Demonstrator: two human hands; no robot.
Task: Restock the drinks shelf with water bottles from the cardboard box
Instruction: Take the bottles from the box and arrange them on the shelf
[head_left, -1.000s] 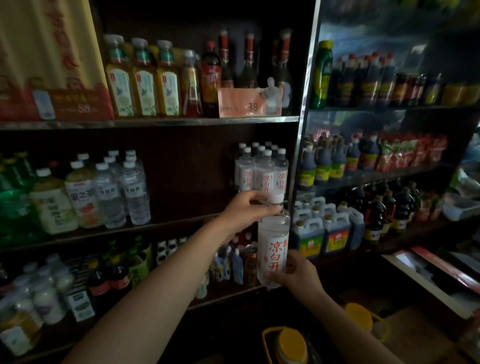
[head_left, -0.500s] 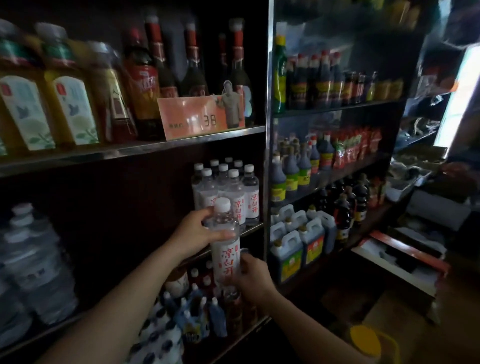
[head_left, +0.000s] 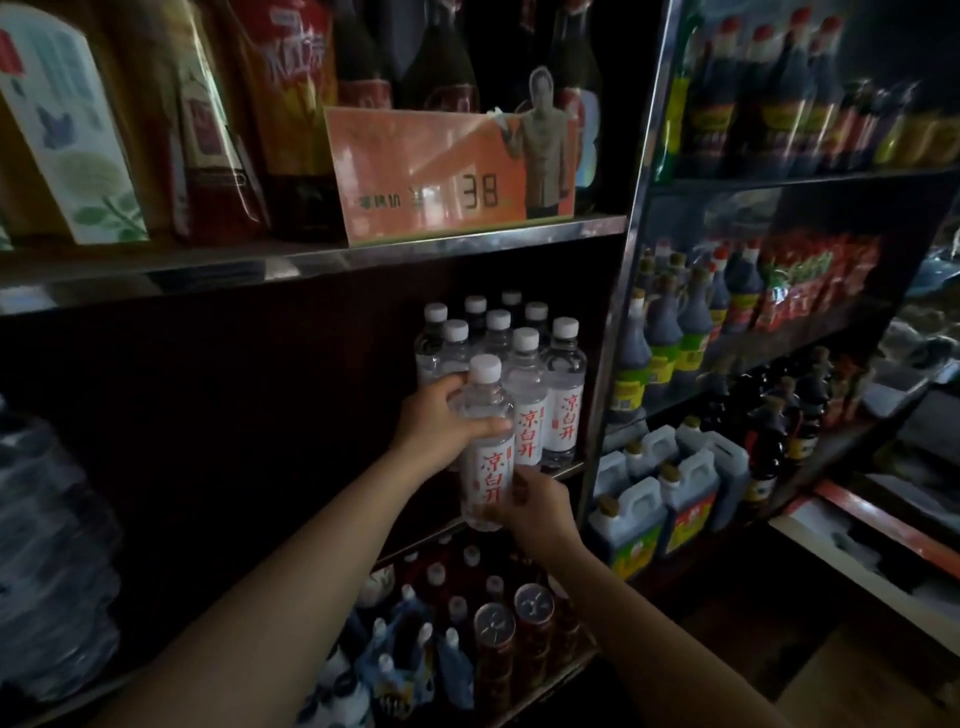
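Restocking under way: left hand (head_left: 441, 426) grips water bottle (head_left: 485, 447) near its shoulder, right hand (head_left: 540, 506) cups its base, just before shelf (head_left: 566, 470) edge; ten bottles (head_left: 524, 364) already stand there, box unseen

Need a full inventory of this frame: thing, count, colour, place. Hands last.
held water bottle: one, clear with white cap and red lettering, at the front edge of the middle shelf
shelved water bottles: about nine, same kind, grouped at the middle shelf's right end
price card: one, orange, marked 38, on the upper shelf
dark bottles: several, yellow-green labels, right unit
jugs: several, white with dark contents, right unit, lower
cans: two, red, bottom shelf
left hand: grips the bottle's upper body
right hand: grips the bottle's base
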